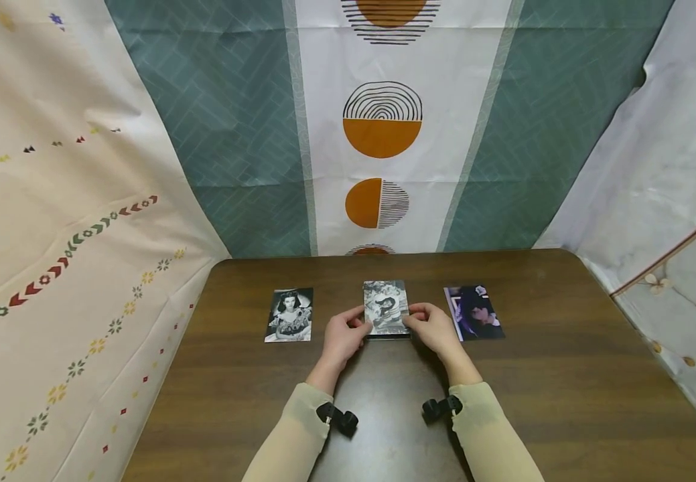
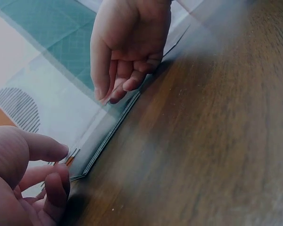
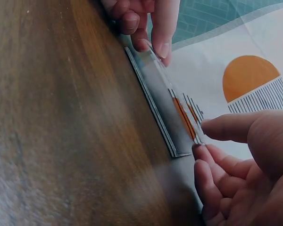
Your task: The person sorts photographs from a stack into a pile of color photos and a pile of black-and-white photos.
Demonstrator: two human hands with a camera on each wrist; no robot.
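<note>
My left hand and right hand pinch a black-and-white photo card by its two sides, thumbs on top and fingertips beneath. In the right wrist view, the glossy card is raised over a thin dark-edged stack of cards lying on the wood. That stack's near edge also runs between both hands in the left wrist view, where the left hand is low at the left and the right hand is at the top.
Another black-and-white photo card lies on the brown table to the left. A purple-toned photo card lies to the right, close to the right hand. Behind the table hangs a green and white patterned cloth.
</note>
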